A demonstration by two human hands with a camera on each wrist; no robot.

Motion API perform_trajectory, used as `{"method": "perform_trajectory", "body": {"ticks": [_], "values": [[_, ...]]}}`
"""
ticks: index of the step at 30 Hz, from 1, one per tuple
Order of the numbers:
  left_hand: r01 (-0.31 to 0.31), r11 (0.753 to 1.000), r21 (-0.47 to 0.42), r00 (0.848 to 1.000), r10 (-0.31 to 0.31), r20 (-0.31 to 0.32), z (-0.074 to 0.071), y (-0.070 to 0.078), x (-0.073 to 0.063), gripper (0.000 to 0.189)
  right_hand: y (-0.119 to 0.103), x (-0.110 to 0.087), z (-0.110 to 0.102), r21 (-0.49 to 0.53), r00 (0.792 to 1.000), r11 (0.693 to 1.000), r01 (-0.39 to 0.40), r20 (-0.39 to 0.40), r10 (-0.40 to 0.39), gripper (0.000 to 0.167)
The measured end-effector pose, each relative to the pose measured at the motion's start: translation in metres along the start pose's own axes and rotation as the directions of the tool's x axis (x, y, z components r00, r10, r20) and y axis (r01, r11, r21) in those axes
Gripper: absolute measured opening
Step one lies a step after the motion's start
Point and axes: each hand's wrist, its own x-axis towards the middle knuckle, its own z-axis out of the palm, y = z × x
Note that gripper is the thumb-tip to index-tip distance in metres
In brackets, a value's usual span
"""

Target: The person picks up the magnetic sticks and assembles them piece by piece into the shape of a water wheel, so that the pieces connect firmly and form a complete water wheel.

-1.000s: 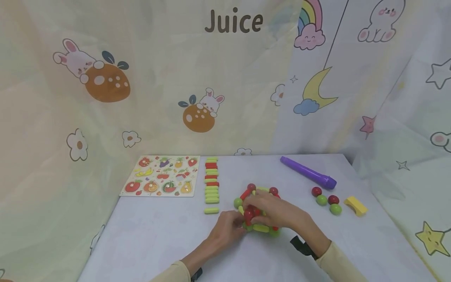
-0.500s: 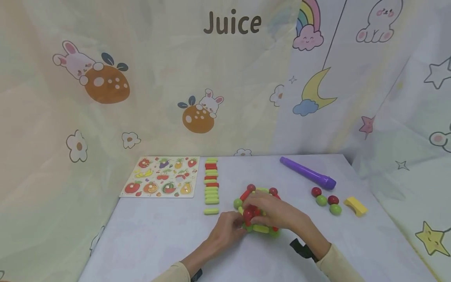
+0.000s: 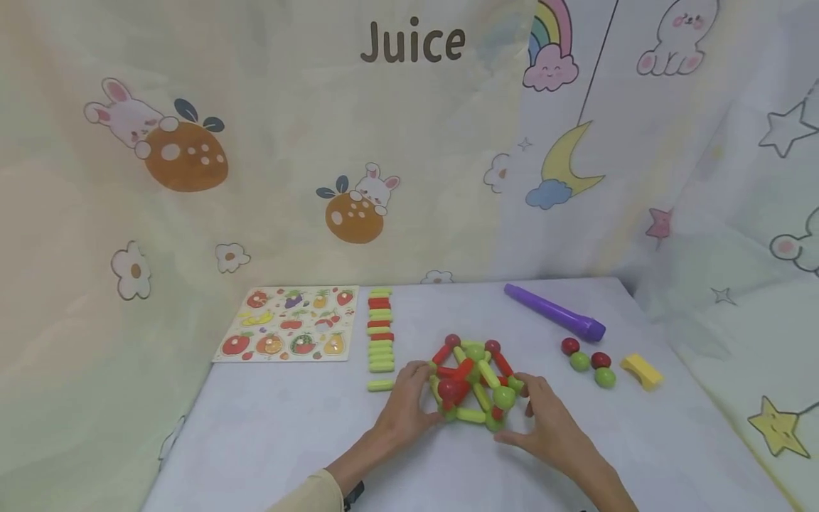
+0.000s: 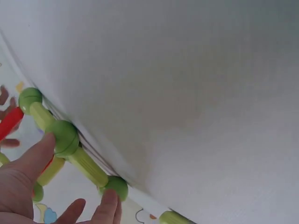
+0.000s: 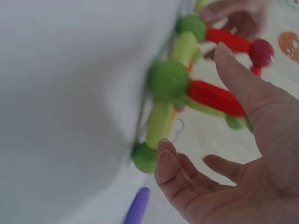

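A magnetic ball-and-rod structure [image 3: 481, 397] of red and yellow-green rods with red and green balls stands on the table in the head view. At its left side is my left hand [image 3: 409, 405]; in the left wrist view the thumb lies on one green ball [image 4: 64, 137] and a fingertip on another green ball [image 4: 115, 187], spanning a rod. My right hand [image 3: 553, 434] is spread at the right side, thumb and fingers apart. In the right wrist view its fingertips are close to a green ball [image 5: 145, 157], its thumb beside the red rods.
Left of the structure runs a column of loose rods [image 3: 381, 343]. Beyond it lies a fruit puzzle board [image 3: 281, 354]. At the right are a purple microphone-shaped toy [image 3: 553, 311], loose red balls [image 3: 571, 346], green balls [image 3: 604, 377] and a yellow arch block [image 3: 642, 372].
My right hand has let go of the structure's upper part and moved right and down to its side, uncovering the top. My left hand has opened wider along the left side.
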Motion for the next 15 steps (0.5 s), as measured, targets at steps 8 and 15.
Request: {"method": "perform_trajectory", "body": {"ticks": [8, 15], "values": [[0.035, 0.999, 0.013, 0.997, -0.036, 0.074, -0.001, -0.004, 0.005, 0.082, 0.006, 0.008, 0.024, 0.010, 0.999, 1.000, 0.001, -0.047, -0.001, 0.092], [0.022, 0.999, 0.046, 0.998, -0.025, 0.066, 0.000, -0.004, 0.007, 0.080, 0.014, 0.016, 0.021, 0.000, 0.997, 0.999, 0.037, -0.067, -0.036, 0.075]]}}
